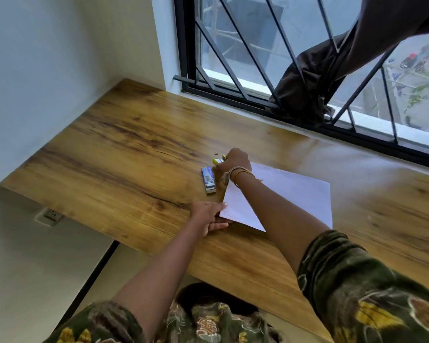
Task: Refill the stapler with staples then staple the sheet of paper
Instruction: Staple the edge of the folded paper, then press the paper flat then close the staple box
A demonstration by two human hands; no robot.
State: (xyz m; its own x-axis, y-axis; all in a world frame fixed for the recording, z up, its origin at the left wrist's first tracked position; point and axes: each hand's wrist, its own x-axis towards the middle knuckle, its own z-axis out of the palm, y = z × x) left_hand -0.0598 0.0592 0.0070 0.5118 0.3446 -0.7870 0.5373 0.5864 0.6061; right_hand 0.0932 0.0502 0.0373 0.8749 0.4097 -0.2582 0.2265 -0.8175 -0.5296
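Note:
A white sheet of paper (290, 194) lies on the wooden desk (124, 149). My left hand (208, 217) grips the sheet's near-left corner, fingers on top and thumb along the edge. My right hand (237, 160) reaches over the sheet's far-left corner, its fingers curled round a small yellow object (217, 161) with a dark tip. Most of that object is hidden, so I cannot tell whether it is the stapler or the staple box. Just left of the paper lies a blue and silver oblong item (208, 180), flat on the desk and untouched.
A small dark speck (216, 153) lies on the desk beyond the yellow object. A barred window (258, 70) runs along the desk's far edge, with a dark cloth (307, 87) hanging through the bars. A wall socket (50, 215) sits below the desk's left end.

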